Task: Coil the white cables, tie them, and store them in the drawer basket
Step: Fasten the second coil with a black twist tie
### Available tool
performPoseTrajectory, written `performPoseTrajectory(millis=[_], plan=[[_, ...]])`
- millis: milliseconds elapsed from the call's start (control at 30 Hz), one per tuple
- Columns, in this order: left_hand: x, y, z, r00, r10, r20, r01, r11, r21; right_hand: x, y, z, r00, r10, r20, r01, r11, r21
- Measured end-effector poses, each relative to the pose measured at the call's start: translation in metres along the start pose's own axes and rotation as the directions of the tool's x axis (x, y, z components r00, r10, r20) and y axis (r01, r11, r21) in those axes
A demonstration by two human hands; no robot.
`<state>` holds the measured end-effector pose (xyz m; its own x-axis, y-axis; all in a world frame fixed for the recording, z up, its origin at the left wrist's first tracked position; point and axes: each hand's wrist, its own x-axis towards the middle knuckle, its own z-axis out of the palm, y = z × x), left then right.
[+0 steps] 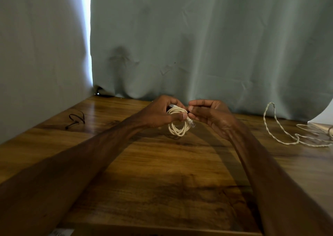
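Coiled white cable [177, 125]: hangs over wooden table [162, 172] centre, clamped at its 12 o'clock by left hand [158, 113], fingers curled round. At 1 o'clock, small dark piece [188, 111] pinched by right hand [210, 115]. Farther out: twisted white cord [270, 125] at 3 o'clock, black wire loop [76, 119] at 9 o'clock.

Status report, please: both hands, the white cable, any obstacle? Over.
Left hand grips coiled white cable. Right hand pinches small dark piece at coil's top. Second white cable loose at right, black wire at left, neither in the way.
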<state>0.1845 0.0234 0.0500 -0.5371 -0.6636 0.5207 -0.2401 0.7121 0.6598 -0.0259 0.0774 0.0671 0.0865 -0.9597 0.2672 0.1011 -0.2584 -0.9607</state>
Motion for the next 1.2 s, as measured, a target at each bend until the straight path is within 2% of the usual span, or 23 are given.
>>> performPoseTrajectory(millis=[133, 333, 467, 533, 733, 833, 967, 1100, 1200], plan=[[0.0, -0.001, 0.001, 1.0, -0.003, 0.005, 0.003, 1.0, 0.001, 0.001, 0.002, -0.002, 1.0, -0.003, -0.004, 0.002, 0.998, -0.055], [0.0, -0.007, 0.001, 0.999, -0.014, -0.038, 0.013, 1.0, -0.025, 0.001, 0.002, -0.004, 0.999, -0.043, -0.032, 0.032, 0.958, -0.284], [0.002, -0.009, 0.0, 0.997, 0.001, -0.077, -0.008, 0.995, -0.098, -0.001, 0.002, -0.001, 0.991, 0.023, 0.135, 0.035, 0.91, -0.413], [0.004, -0.009, -0.001, 0.996, 0.003, -0.091, -0.013, 0.994, -0.106, -0.001, 0.003, 0.0, 0.984, 0.034, 0.173, 0.049, 0.888, -0.457], [-0.001, -0.015, 0.002, 0.996, -0.073, -0.048, 0.068, 0.993, -0.095, 0.007, 0.012, -0.005, 0.998, -0.039, 0.042, 0.056, 0.837, -0.544], [-0.011, -0.015, 0.01, 0.987, -0.136, -0.089, 0.127, 0.986, -0.105, 0.005, 0.018, -0.006, 0.993, -0.093, -0.066, 0.038, 0.818, -0.574], [-0.017, -0.015, 0.017, 0.962, -0.235, -0.139, 0.235, 0.972, -0.017, -0.016, 0.025, -0.006, 0.962, -0.109, -0.249, -0.049, 0.832, -0.553], [-0.024, 0.003, 0.039, 0.967, -0.234, -0.1, 0.227, 0.971, -0.078, -0.057, 0.009, -0.034, 0.929, -0.183, -0.321, -0.063, 0.777, -0.627], [-0.034, 0.034, 0.07, 0.983, -0.18, -0.037, 0.18, 0.984, -0.018, -0.102, -0.015, -0.063, 0.916, -0.226, -0.33, -0.092, 0.684, -0.723]])
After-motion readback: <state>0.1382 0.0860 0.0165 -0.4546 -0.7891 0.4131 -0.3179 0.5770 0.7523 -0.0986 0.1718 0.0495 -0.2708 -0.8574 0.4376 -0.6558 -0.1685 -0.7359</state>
